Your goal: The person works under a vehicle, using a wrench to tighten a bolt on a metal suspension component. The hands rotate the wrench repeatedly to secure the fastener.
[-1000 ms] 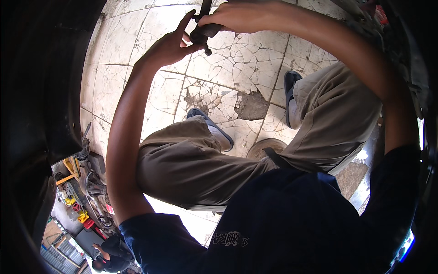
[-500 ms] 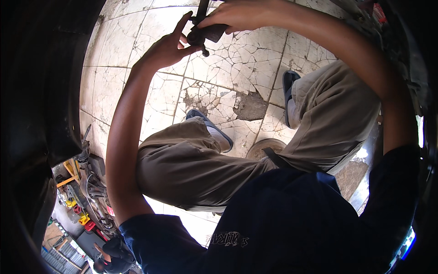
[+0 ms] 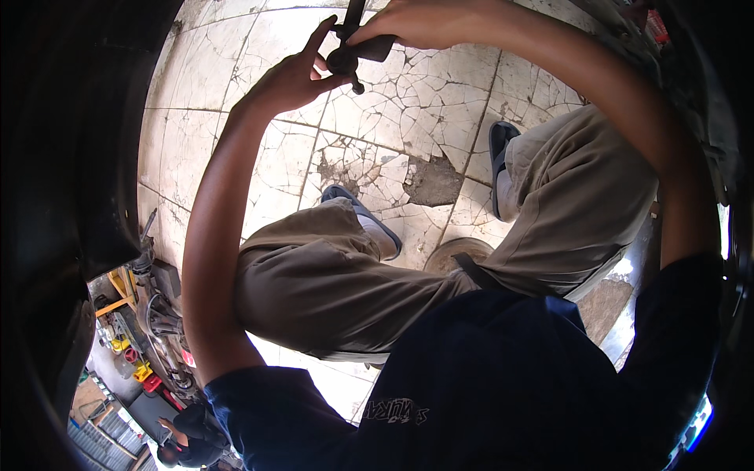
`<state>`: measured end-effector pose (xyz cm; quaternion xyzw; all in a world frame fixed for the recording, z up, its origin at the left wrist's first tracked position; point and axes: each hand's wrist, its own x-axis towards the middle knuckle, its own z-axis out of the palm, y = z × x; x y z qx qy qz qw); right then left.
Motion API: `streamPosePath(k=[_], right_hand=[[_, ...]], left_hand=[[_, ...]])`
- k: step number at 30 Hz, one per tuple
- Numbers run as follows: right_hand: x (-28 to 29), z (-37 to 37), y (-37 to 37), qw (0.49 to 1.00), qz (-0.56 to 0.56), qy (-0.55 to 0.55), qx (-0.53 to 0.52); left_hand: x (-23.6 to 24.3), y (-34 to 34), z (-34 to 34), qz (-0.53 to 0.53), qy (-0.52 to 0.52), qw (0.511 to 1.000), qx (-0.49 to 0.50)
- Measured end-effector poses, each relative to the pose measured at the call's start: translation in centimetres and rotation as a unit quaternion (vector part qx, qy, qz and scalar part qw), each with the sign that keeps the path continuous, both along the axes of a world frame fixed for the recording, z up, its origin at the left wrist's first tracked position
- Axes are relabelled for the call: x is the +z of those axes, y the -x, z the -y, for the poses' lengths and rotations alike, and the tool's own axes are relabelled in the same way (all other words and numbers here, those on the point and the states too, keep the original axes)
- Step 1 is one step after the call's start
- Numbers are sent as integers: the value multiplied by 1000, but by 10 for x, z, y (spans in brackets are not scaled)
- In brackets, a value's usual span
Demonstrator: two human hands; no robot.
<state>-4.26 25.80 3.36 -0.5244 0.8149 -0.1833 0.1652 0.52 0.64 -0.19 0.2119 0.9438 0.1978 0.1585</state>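
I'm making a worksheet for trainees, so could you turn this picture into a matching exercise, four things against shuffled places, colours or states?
1. dark part
2. floor tiles
3. trousers
4. slippers

A. greyish brown
B. on the feet
C. between the left hand and the right hand
D. pale and cracked

Pairs: 1-C, 2-D, 3-A, 4-B

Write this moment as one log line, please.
left hand: spread about dark part | right hand: at same part, grip partly hidden | below: cracked tile floor, sandals
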Motion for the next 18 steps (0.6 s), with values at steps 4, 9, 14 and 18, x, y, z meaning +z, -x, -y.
streamPosePath(k=[4,9,14,18], right_hand=[[0,-1,0,1000,10,15,5],[-13,2,2,1000,-5,14,-12],[-7,3,0,1000,17,7,-25],[-1,3,-1,999,36,-2,2]], left_hand=[[-2,1,3,-2,5,1000,-1],[-1,1,3,-8,3,1000,-2],[-2,1,3,-12,1,1000,-3],[-3,2,6,2,-2,1000,-6]])
